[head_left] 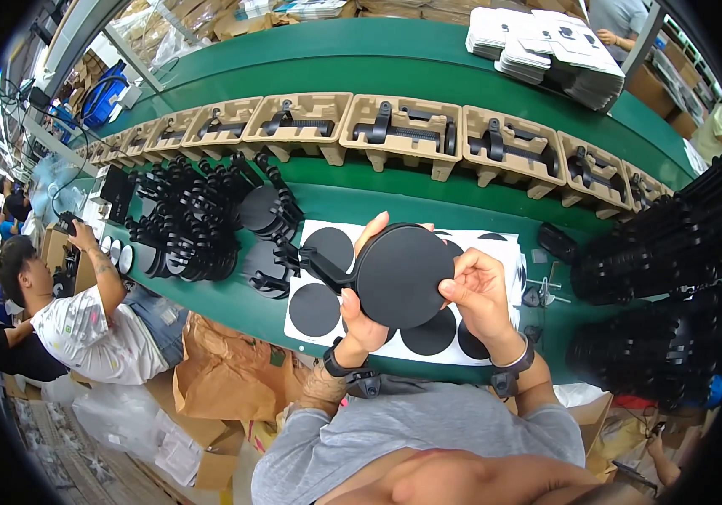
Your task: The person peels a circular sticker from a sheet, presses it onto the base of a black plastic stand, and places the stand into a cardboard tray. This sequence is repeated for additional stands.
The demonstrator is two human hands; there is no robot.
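Both my hands hold up a black round disc base [403, 276] with a short black arm sticking out to its left. My left hand [364, 324] grips it from below and behind, fingers showing over its top edge. My right hand [480, 290] pinches the disc's right edge. Beneath them lies a white sheet [508, 249] carrying several black round pads [314, 309]. The sheet rests on the green conveyor belt [394, 198].
A row of tan moulded pulp trays [403, 126] with black parts runs along the belt. Piles of black stand parts lie at the left [201, 227] and right [655, 286]. White flat boxes [546, 46] are stacked far right. A seated person [83, 324] works at my left.
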